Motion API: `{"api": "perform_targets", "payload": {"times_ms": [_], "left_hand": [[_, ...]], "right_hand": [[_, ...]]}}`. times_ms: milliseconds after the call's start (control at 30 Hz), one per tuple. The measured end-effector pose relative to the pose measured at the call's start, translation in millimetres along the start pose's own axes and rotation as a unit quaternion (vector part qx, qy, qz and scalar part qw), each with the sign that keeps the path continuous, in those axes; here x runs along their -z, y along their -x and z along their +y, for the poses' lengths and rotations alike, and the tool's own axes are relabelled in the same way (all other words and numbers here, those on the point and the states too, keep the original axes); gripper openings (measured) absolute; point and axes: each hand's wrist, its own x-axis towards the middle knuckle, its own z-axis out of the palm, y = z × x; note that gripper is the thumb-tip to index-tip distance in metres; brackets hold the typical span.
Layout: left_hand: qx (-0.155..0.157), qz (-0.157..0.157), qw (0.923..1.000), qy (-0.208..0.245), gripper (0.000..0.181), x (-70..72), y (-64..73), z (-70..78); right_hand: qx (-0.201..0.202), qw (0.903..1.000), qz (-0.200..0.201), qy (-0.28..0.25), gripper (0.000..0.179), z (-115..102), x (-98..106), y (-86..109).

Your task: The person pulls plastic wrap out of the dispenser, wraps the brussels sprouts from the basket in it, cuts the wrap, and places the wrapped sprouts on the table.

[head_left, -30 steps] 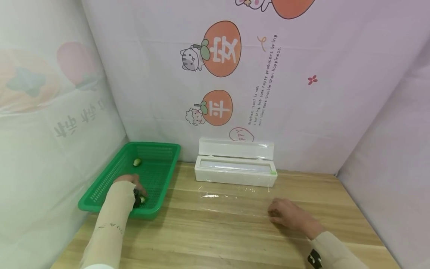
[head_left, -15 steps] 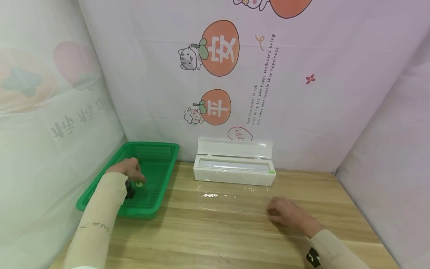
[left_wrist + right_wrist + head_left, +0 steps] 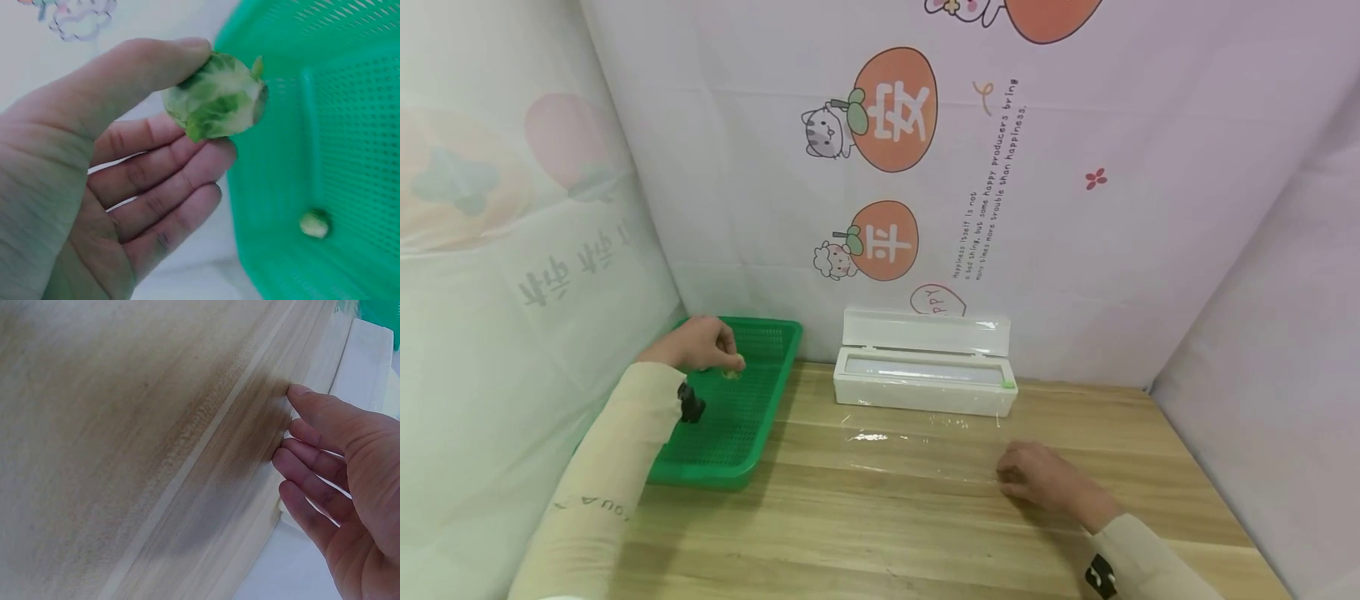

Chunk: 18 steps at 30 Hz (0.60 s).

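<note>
My left hand (image 3: pixel 703 343) pinches a Brussels sprout (image 3: pixel 219 97) between thumb and fingertips, raised above the green basket (image 3: pixel 763 417). Pale green leaves and the cut stem end show in the left wrist view. A second Brussels sprout (image 3: pixel 315 224) lies on the basket floor. At the right of the table, my right hand (image 3: pixel 1041 479) pinches the near right corner of a sheet of clear plastic wrap (image 3: pixel 917 454). That sheet stretches toward me from a white wrap dispenser (image 3: pixel 925 396), whose lid (image 3: pixel 925 332) stands up. In the right wrist view the wrap hardly shows against the wood.
The wooden table (image 3: pixel 880 533) meets a printed white cloth wall (image 3: pixel 1052 250) behind the dispenser. More cloth hangs at the left and right sides. The basket stands in the back left corner, left of the dispenser, and its perforated side walls rise around its floor.
My left hand has lifted the Brussels sprout from the near part of the basket and moved it up and toward the far side. The right hand and the wrap have stayed in place.
</note>
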Motion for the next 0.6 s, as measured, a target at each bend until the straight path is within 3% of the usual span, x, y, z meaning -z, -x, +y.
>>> {"api": "perform_targets", "payload": {"times_ms": [300,600], "left_hand": [[-0.07,0.038,0.9966,-0.023,0.017,4.7,-13.4,48.2],[-0.125,0.05,0.987,-0.087,0.02,-11.2,-37.0,94.8]], "right_hand": [[-0.012,0.9999,-0.012,-0.001,0.011,1.4,-0.9,-0.6],[0.003,1.0,-0.006,0.002,0.012,-0.8,0.7,-0.1]]}}
